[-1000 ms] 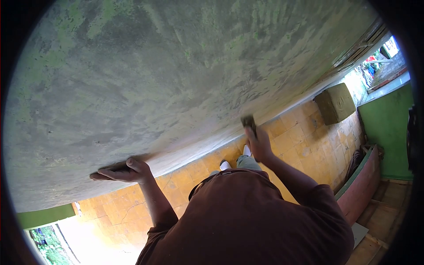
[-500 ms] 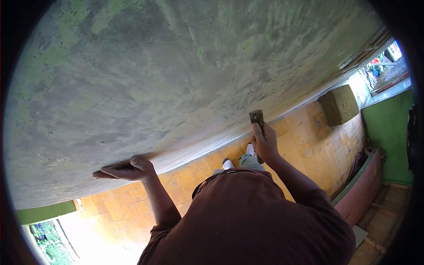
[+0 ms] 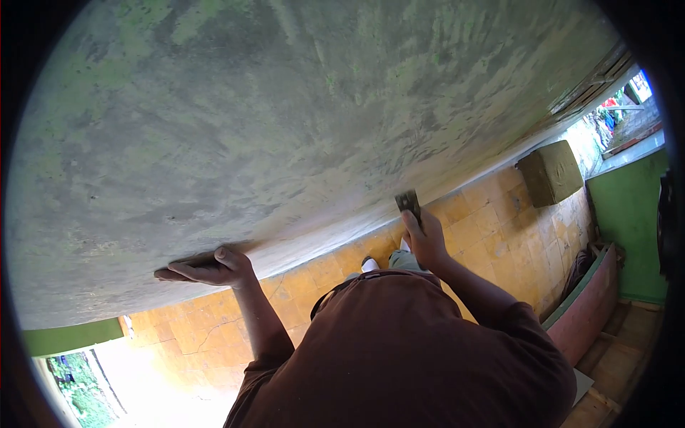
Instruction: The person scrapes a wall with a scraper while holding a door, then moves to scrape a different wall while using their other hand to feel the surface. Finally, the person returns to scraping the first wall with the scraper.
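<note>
A large wall (image 3: 285,128) fills the upper view, its grey surface blotched with green and darker smears. My left hand (image 3: 207,271) lies against it low on the left, fingers stretched out and thumb raised, with nothing seen in it. In my right hand (image 3: 428,239) is a scraper (image 3: 407,204) with a short, wide, worn dark blade. My fingers wrap its handle, which is mostly hidden, and the blade points up at the wall's lower part.
Orange-yellow tiles (image 3: 471,214) cover the floor below the wall. A brown block-shaped box (image 3: 551,173) stands by the wall at right. Farther right are a pink-sided piece of furniture (image 3: 586,314) and a green wall (image 3: 628,221). Bright openings show at lower left and upper right.
My right hand has drawn the scraper slightly down and left, and its blade has tilted. My left hand stays against the wall, nearly in the same place.
</note>
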Action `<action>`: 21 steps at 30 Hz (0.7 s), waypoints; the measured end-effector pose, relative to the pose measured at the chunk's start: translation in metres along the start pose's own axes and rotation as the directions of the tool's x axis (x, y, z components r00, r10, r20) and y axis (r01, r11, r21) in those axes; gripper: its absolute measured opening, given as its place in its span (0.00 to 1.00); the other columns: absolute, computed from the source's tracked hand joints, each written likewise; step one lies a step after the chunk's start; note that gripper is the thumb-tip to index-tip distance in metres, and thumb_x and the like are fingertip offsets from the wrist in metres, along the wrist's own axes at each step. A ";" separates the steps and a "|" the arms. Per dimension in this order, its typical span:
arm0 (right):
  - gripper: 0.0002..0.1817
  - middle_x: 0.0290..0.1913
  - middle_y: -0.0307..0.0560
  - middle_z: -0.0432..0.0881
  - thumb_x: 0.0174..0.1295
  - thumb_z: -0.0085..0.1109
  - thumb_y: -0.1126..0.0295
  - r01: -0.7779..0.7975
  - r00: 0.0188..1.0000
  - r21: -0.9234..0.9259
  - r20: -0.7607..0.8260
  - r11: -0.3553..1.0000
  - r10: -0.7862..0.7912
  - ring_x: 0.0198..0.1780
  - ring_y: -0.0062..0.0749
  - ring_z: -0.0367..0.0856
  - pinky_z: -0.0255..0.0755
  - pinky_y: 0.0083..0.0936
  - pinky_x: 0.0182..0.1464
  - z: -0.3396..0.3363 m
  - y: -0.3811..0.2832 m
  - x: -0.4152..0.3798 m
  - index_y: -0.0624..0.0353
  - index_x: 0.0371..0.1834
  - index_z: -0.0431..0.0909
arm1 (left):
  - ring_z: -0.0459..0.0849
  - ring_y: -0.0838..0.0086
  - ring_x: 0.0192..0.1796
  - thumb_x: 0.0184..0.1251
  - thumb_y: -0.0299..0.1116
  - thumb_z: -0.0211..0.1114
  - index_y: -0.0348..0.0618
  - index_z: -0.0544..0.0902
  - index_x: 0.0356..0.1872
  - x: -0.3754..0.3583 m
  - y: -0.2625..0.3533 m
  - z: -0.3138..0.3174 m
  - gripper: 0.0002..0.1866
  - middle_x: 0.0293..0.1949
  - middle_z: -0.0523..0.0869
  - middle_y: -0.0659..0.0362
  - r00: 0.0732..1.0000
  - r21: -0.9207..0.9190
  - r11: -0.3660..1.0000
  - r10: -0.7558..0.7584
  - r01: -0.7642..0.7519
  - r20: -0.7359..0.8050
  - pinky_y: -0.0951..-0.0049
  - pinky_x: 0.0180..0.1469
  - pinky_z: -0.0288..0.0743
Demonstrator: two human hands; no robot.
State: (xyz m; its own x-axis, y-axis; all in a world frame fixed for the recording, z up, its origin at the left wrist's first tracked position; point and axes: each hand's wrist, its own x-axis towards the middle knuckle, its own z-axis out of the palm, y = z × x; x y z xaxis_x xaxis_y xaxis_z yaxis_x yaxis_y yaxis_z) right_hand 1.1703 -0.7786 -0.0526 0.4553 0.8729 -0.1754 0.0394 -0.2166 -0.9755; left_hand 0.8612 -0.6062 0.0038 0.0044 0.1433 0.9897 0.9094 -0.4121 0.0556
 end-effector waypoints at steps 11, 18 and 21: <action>0.17 0.16 0.34 0.66 0.70 0.48 0.61 -0.013 0.999 0.111 0.043 0.994 0.009 0.17 0.16 0.64 0.58 0.20 0.20 0.001 -0.004 -0.002 0.60 0.26 0.68 | 0.40 0.46 0.76 0.72 0.56 0.44 0.37 0.50 0.72 0.000 0.002 -0.003 0.38 0.74 0.44 0.41 1.000 -0.004 1.000 0.008 -0.008 0.001 0.42 0.72 0.40; 0.17 0.16 0.36 0.67 0.70 0.50 0.60 0.019 0.999 0.061 0.029 0.998 -0.020 0.18 0.17 0.65 0.60 0.22 0.21 0.002 -0.023 0.016 0.60 0.27 0.69 | 0.40 0.45 0.75 0.72 0.56 0.44 0.37 0.50 0.72 0.002 0.003 -0.004 0.38 0.73 0.43 0.40 1.000 -0.001 1.000 -0.001 0.001 0.004 0.42 0.72 0.41; 0.17 0.16 0.36 0.67 0.69 0.50 0.59 0.045 0.999 0.140 0.021 0.989 -0.049 0.17 0.18 0.66 0.61 0.22 0.21 0.004 -0.022 0.008 0.60 0.27 0.69 | 0.40 0.46 0.75 0.72 0.56 0.44 0.37 0.50 0.72 0.001 0.003 -0.003 0.38 0.73 0.44 0.41 1.000 -0.019 1.000 0.000 0.000 -0.001 0.42 0.72 0.42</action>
State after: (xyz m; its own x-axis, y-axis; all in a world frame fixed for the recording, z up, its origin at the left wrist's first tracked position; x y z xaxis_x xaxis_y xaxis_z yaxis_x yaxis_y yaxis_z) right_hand 1.1695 -0.7654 -0.0331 0.4339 0.8915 -0.1304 -0.0652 -0.1132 -0.9914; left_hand 0.8622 -0.6100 0.0056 0.0043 0.1423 0.9898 0.9015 -0.4288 0.0578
